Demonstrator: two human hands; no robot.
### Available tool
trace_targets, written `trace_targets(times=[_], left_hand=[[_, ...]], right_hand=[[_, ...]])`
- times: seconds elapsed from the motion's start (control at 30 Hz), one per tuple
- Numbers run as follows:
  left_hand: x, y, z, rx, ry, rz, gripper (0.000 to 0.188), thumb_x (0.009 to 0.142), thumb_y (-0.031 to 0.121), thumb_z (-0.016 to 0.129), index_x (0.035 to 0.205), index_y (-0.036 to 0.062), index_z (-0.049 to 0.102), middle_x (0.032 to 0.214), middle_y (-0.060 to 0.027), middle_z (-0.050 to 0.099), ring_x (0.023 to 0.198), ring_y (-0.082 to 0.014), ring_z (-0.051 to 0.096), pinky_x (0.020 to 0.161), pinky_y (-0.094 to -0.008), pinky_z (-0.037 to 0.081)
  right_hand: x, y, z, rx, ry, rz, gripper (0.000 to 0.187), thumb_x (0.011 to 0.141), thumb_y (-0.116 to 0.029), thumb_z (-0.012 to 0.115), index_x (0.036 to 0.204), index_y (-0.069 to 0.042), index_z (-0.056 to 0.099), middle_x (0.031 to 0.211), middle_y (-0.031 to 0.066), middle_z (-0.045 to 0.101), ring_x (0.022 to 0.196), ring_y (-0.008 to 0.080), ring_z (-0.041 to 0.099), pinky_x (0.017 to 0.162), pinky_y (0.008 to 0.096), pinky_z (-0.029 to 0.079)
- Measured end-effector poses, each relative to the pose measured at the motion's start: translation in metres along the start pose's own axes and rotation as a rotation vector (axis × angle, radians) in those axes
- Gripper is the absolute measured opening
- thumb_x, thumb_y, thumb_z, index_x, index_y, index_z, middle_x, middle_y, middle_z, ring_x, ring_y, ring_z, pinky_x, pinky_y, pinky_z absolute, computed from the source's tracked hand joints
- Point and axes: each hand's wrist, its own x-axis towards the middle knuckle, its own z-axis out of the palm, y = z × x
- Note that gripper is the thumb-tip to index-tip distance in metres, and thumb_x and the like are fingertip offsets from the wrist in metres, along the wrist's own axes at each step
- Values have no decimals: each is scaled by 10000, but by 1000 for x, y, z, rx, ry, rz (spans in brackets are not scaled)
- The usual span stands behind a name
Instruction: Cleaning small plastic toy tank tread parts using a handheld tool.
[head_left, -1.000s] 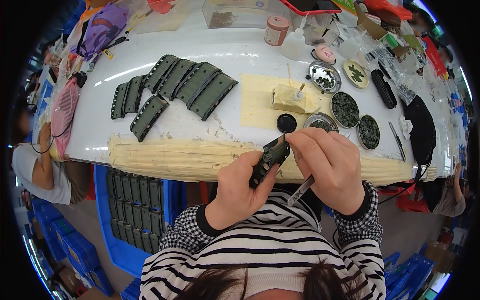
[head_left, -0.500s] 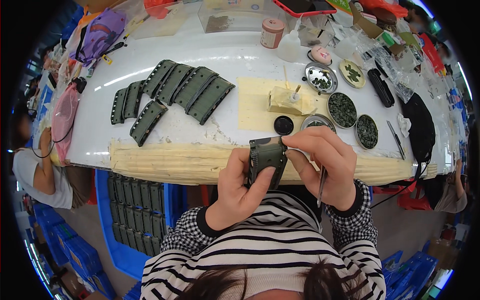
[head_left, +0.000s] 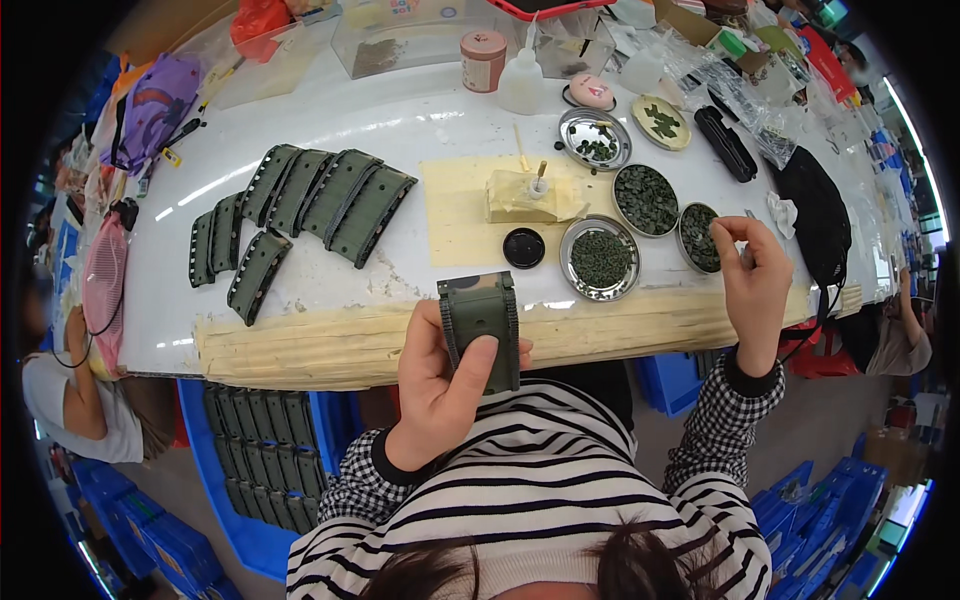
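My left hand (head_left: 437, 385) grips a dark green curved plastic panel (head_left: 478, 312) with studded side edges, held upright over the table's front edge, thumb across its face. At the right, my right hand (head_left: 755, 285) is closed in a pinch at the rim of a small oval tin (head_left: 693, 248) of dark green bits. Whatever lies between its fingertips is too small to make out. Beside that tin stand a round tin (head_left: 645, 198) of dark green pieces and a round metal dish (head_left: 600, 260) of finer green bits. Several similar green panels (head_left: 345, 207) lie at the left of the table.
A tape-wrapped block (head_left: 520, 197) holding a small pot and stick stands mid-table, with a black round cap (head_left: 523, 248) near it. Behind are a squeeze bottle (head_left: 520, 82) and a pink can (head_left: 483, 62). A blue crate (head_left: 205, 440) of panels sits below left.
My right hand has left the panel and moved right to the oval tin. The metal tool seen in it before no longer shows. My left hand still holds the panel.
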Motion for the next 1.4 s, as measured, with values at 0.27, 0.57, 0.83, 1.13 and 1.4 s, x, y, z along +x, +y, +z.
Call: trace_targets(times=[0.27,0.57,0.83,1.13,1.4], left_hand=[[0,0,1,24,37,-23,170,985,63,453,1123,-6,380,1001,-159,629,893,-185,664,792,-326,572],[0,0,0,27,43,-42,175,984,66,457,1127,-5,387,1014,-155,616,903,-189,664,793,-328,575],[0,-1,-2,22,25,-48,177,983,63,455,1132,-3,387,1013,-146,613,899,-186,663,791,-320,573],[1,-2,0,27,30,-47,192,982,58,454,1150,-7,387,1039,-136,596,909,-178,659,795,-320,573],[0,-4,1,98,57,-62,302,998,130,447,1263,5,372,962,-164,645,847,-196,665,774,-336,570]], right_hand=[[10,29,-11,-108,-273,-9,115,776,-33,691,876,6,650,775,124,625,686,237,594,630,317,456],[20,30,-6,-116,-343,-73,111,766,22,649,866,9,604,760,137,586,676,260,573,631,337,448],[13,28,-7,-43,-163,-64,90,781,68,603,836,5,570,739,72,619,520,115,411,501,241,349],[2,6,-3,125,-149,-138,139,869,42,613,1005,19,625,813,-4,686,560,-12,365,483,168,264],[-11,-64,31,509,-241,-163,161,838,69,636,983,3,655,740,11,665,495,-13,388,459,162,285]])
